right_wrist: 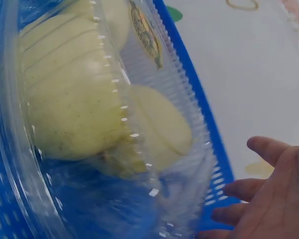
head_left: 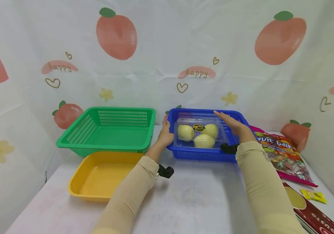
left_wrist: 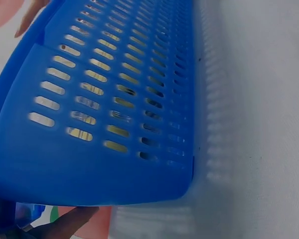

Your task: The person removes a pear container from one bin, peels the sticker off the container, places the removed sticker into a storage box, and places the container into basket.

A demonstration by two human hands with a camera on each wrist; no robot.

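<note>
A blue perforated plastic basket (head_left: pixel 204 156) stands on the table toward the back. In it lies a clear plastic fruit box (head_left: pixel 220 133) with a dark and gold label, holding three pale yellow-green fruits (head_left: pixel 204 141). My left hand (head_left: pixel 164 136) grips the basket's left end at the rim; in the left wrist view a finger (left_wrist: pixel 72 221) shows just below that end, the rest mostly hidden. My right hand (head_left: pixel 234 125) hovers over the basket's right side, fingers spread and holding nothing. The right wrist view shows its palm (right_wrist: pixel 284 199) beside the box.
Left of the blue basket stands a green basket (head_left: pixel 120 148), with a yellow tray (head_left: pixel 82 175) in front. On the right lie a candy bag (head_left: pixel 283 152), a small yellow packet (head_left: pixel 313 196) and a dark red box (head_left: pixel 315 211). A fruit-printed cloth (head_left: pixel 167 39) hangs behind.
</note>
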